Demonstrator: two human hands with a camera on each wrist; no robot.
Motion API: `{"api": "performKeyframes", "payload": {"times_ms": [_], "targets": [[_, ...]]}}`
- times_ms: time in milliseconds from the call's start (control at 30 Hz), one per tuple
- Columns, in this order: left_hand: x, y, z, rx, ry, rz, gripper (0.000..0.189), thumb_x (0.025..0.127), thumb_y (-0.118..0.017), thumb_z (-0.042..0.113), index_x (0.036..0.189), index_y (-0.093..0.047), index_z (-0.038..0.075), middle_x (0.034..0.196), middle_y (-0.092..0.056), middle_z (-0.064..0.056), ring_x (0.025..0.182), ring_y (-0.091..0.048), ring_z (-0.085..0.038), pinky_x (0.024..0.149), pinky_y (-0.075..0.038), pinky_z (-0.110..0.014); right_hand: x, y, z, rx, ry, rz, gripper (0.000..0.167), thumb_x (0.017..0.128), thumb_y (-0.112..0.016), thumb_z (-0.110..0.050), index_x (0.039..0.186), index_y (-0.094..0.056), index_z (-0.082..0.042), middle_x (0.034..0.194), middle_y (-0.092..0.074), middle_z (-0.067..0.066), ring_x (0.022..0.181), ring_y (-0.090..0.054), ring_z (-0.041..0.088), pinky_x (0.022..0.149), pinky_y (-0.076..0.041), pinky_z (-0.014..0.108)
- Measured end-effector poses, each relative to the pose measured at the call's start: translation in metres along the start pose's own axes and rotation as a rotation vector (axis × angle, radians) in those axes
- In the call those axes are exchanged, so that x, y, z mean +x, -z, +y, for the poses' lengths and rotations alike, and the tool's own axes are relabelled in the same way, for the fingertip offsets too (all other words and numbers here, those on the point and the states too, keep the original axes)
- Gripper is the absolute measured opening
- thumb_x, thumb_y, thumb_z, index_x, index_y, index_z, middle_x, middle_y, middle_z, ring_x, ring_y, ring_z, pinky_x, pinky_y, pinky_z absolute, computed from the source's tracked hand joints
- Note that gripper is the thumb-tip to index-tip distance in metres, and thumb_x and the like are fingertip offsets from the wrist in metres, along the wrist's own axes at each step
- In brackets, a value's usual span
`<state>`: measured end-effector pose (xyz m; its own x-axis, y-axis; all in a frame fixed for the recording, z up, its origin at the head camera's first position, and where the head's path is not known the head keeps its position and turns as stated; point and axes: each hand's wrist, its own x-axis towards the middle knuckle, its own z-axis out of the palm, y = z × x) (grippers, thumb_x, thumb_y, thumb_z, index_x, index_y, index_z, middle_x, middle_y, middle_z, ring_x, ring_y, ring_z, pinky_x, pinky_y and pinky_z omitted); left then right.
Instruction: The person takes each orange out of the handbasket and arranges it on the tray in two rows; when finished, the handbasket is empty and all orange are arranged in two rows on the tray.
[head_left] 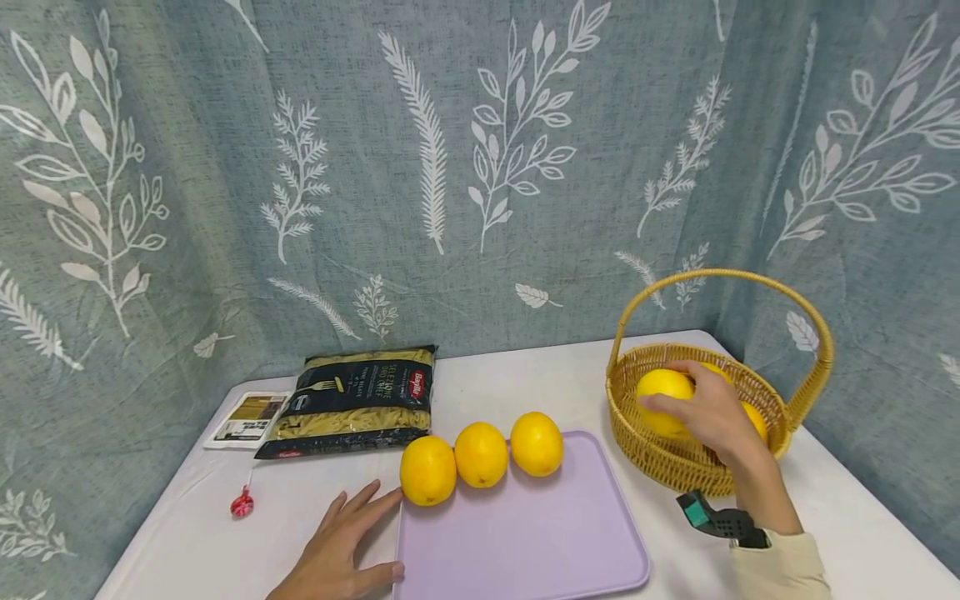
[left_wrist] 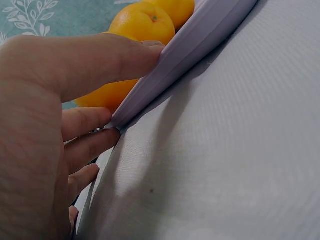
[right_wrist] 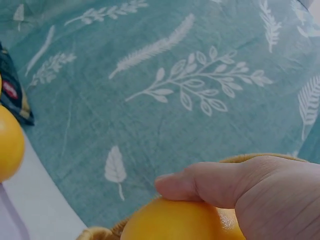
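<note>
My right hand reaches into the wicker basket and grips an orange, thumb and fingers spread around it. In the right wrist view the thumb lies along the top of that orange. More oranges show in the basket, partly hidden by the hand. At the left side of the lilac tray, my left hand has its fingers extended, with thumb and fingertips at the rim. Three oranges sit in a row along the tray's far edge: a left one, a middle one and a right one.
A black pasta bag lies behind the left hand, overlapping a small white packet. A red-wrapped lollipop is on the white table further left. The basket's tall handle arches over it. A patterned curtain stands behind.
</note>
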<state>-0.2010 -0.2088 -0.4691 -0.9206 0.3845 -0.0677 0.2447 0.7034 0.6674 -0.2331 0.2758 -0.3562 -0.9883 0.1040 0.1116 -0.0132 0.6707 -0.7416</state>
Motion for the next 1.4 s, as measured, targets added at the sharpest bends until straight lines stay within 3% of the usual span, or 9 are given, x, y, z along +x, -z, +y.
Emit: {"api": "performKeyframes", "payload": {"times_ms": [467, 633, 833, 1033, 1267, 1400], "targets": [[-0.001, 0.000, -0.001, -0.015, 0.011, -0.021, 0.088, 0.078, -0.081, 0.050, 0.152, -0.048, 0.014, 0.161, -0.036, -0.020, 0.151, -0.020, -0.047, 0.120, 0.006, -0.072, 0.003, -0.022, -0.018, 0.040, 0.121, -0.012, 0.071, 0.085, -0.081, -0.034, 0.141, -0.049, -0.003, 0.125, -0.060, 0.019, 0.098, -0.061, 0.031, 0.080, -0.056, 0.036], [0.000, 0.000, -0.001, -0.012, 0.022, -0.021, 0.087, 0.078, -0.081, 0.050, 0.151, -0.049, 0.014, 0.161, -0.035, -0.020, 0.151, -0.020, -0.048, 0.120, 0.006, -0.072, 0.004, -0.031, -0.023, 0.059, 0.159, -0.052, 0.067, 0.085, -0.081, -0.030, 0.139, -0.051, -0.006, 0.123, -0.061, 0.017, 0.095, -0.061, 0.029, 0.078, -0.056, 0.033], [0.000, -0.001, 0.000, -0.015, 0.040, -0.016, 0.088, 0.077, -0.081, 0.050, 0.151, -0.049, 0.014, 0.161, -0.035, -0.020, 0.150, -0.021, -0.047, 0.120, 0.007, -0.071, 0.003, -0.045, -0.030, 0.079, 0.160, -0.124, 0.069, 0.086, -0.079, -0.032, 0.142, -0.048, -0.006, 0.125, -0.060, 0.019, 0.095, -0.062, 0.029, 0.076, -0.059, 0.035], [0.000, -0.001, 0.000, -0.015, 0.025, -0.011, 0.088, 0.078, -0.081, 0.050, 0.151, -0.049, 0.014, 0.161, -0.035, -0.020, 0.150, -0.021, -0.047, 0.120, 0.006, -0.072, 0.004, -0.060, -0.034, 0.116, 0.128, -0.179, 0.069, 0.085, -0.080, -0.029, 0.142, -0.048, -0.005, 0.122, -0.059, 0.021, 0.094, -0.062, 0.030, 0.064, -0.063, 0.037], [0.000, -0.001, 0.000, -0.004, 0.021, -0.010, 0.088, 0.078, -0.080, 0.051, 0.151, -0.049, 0.014, 0.161, -0.035, -0.020, 0.150, -0.021, -0.047, 0.120, 0.006, -0.072, 0.006, -0.077, -0.034, 0.083, 0.087, -0.190, 0.069, 0.084, -0.082, -0.023, 0.142, -0.048, -0.006, 0.126, -0.056, 0.020, 0.097, -0.060, 0.032, 0.058, -0.062, 0.032], [0.000, -0.001, 0.000, -0.002, 0.020, -0.011, 0.088, 0.078, -0.081, 0.051, 0.151, -0.049, 0.014, 0.161, -0.035, -0.020, 0.150, -0.021, -0.047, 0.120, 0.007, -0.071, 0.007, -0.086, -0.033, 0.044, 0.109, -0.189, 0.068, 0.084, -0.080, -0.017, 0.143, -0.049, -0.004, 0.127, -0.054, 0.021, 0.099, -0.058, 0.032, 0.057, -0.060, 0.030]]}}
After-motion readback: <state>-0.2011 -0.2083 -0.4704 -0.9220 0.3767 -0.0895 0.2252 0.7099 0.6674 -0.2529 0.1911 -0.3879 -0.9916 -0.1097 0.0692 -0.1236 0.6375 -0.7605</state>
